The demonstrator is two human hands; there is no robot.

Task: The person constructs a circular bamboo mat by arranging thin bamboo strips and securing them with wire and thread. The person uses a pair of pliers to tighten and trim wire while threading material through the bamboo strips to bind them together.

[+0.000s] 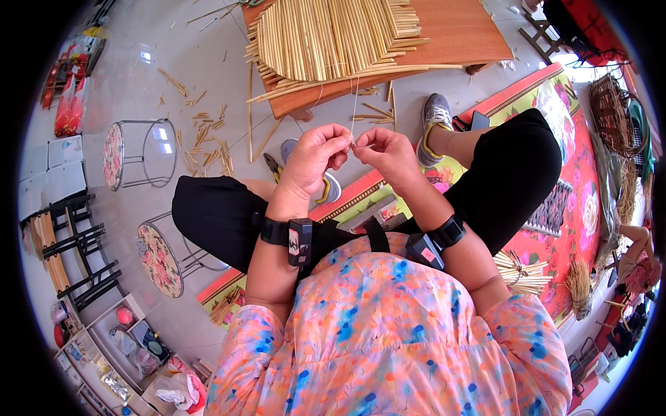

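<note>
My left hand (320,154) and my right hand (383,151) meet in front of me over my lap, fingertips pinched close together. Between them runs a thin pale thread (355,104), which leads up from my fingers to a mat of straw-coloured stalks (326,41). Both hands pinch the thread near its end; whether a needle or a knot is there is too small to tell. The stalks lie side by side in a rounded panel with uneven side edges, on a low orange-brown wooden table (465,31). Several longer stalks stick out along its near edge.
Cut stalk pieces (208,139) litter the tiled floor at left. Pliers-like cutters (272,165) lie beside my left shoe. Two round flowered stools (161,260) stand at left. A floral red mat (576,187) spreads at right, with stalk bundles (520,274) on it. Another person (635,260) is at far right.
</note>
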